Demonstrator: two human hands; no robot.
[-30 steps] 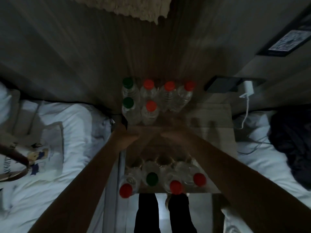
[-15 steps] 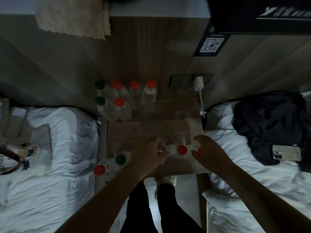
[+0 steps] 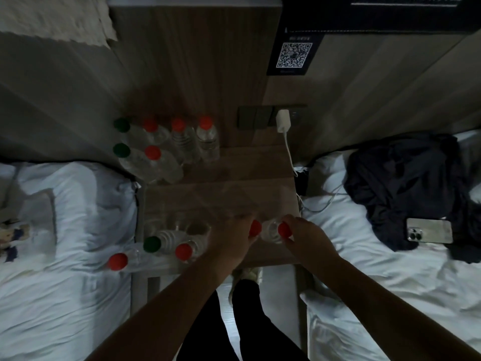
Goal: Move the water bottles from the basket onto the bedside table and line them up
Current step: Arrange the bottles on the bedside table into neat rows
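Both my arms reach down over the tabletop (image 3: 260,165). My left hand (image 3: 229,241) curls around a red-capped bottle (image 3: 255,227); my right hand (image 3: 307,235) pinches another bottle (image 3: 273,230) at its red cap. Both sit at the tabletop's near edge, inside a clear basket (image 3: 234,199) whose outline is faint. Three more bottles (image 3: 166,241) stand left of my hands. Six bottles (image 3: 179,142) are lined up at the far-left corner. A QR sign (image 3: 294,55) hangs above, text unreadable.

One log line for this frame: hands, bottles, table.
left hand: on red-cap bottle | right hand: on red-cap bottle | back rows: six upright on table | near left: three bottles remain
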